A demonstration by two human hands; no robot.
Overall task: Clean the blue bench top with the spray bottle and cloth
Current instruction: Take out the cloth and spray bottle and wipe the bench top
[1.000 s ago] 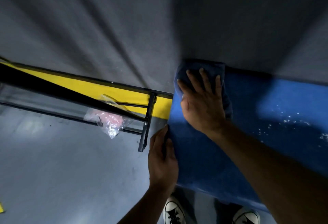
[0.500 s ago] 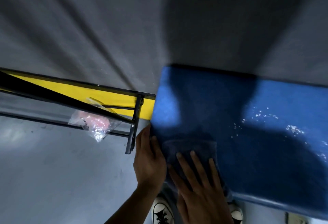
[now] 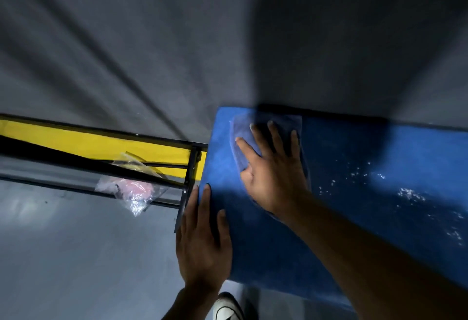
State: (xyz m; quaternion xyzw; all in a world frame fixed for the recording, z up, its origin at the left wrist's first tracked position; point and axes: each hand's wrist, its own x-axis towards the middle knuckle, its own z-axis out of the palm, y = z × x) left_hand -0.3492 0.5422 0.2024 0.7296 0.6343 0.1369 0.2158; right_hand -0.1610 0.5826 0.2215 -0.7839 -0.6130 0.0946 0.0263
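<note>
The blue bench top fills the right half of the head view, its left end toward the middle. A blue cloth lies flat near the far left corner of the bench. My right hand presses on the cloth with fingers spread and straight. At the near left edge of the bench, my left hand rests flat, fingers straight. White droplets or foam specks dot the right part of the bench. No spray bottle is in view.
A yellow bench with a black metal frame adjoins the blue bench on the left. A clear plastic bag with pink contents lies under that frame. Grey floor surrounds everything. A white shoe shows at the bottom.
My right hand has pushed the cloth from the near edge of the bench back to the far left corner. The left hand has stayed at the bench's left edge.
</note>
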